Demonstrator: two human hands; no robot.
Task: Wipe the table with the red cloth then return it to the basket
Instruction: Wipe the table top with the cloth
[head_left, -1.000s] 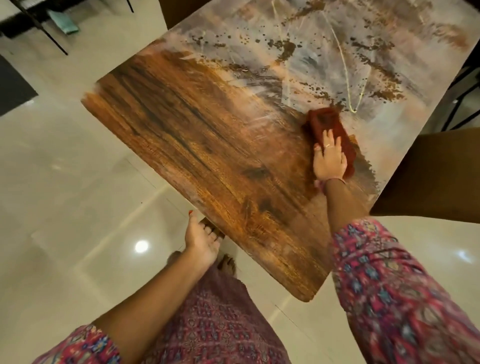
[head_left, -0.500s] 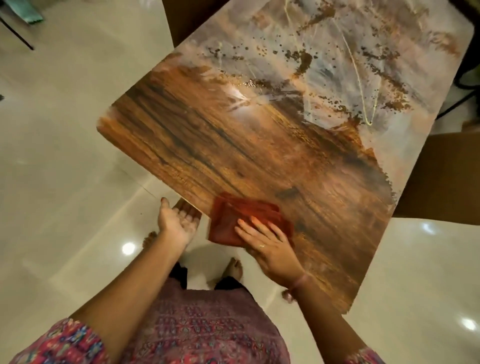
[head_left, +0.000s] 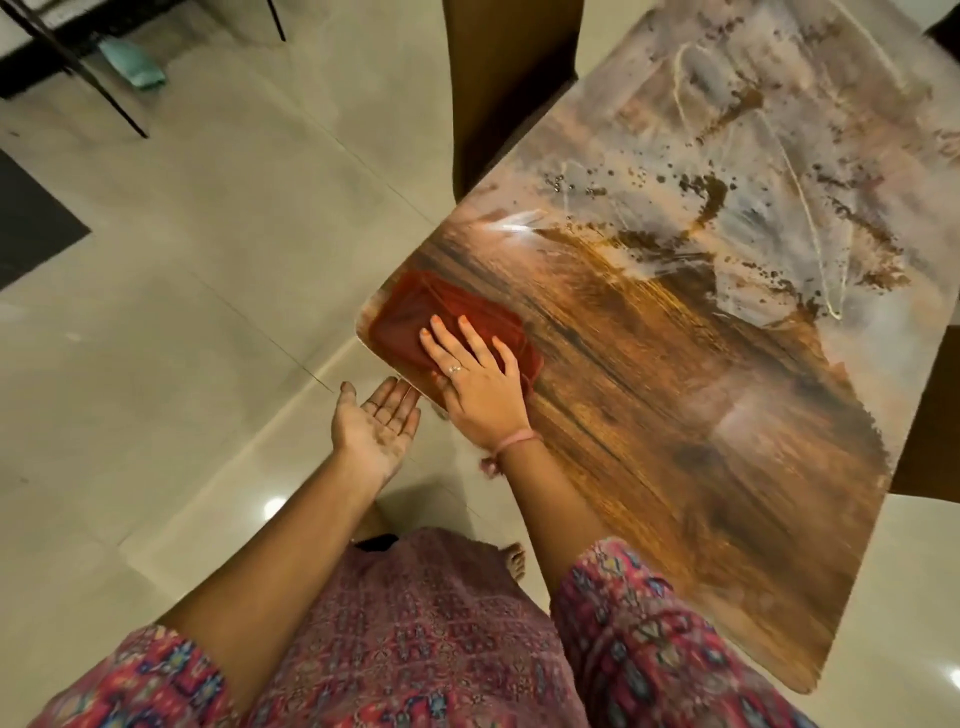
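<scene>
The red cloth (head_left: 415, 317) lies folded on the near left corner of the table (head_left: 675, 364), whose glossy top is patterned brown and grey. My right hand (head_left: 475, 376) presses flat on the cloth with its fingers straight and spread. My left hand (head_left: 376, 421) is held palm up just below the table's edge, beside the right hand, with fingers relaxed and nothing in it. No basket is in view.
A brown chair back (head_left: 509, 78) stands at the table's far left side and another (head_left: 930, 415) at its right edge. The floor is pale glossy tile. Thin black furniture legs (head_left: 104, 88) and a teal item (head_left: 132, 65) are at the top left.
My right hand has swept the cloth from the table's right side across the near edge to the left corner. My left hand has followed along under the edge, palm up.
</scene>
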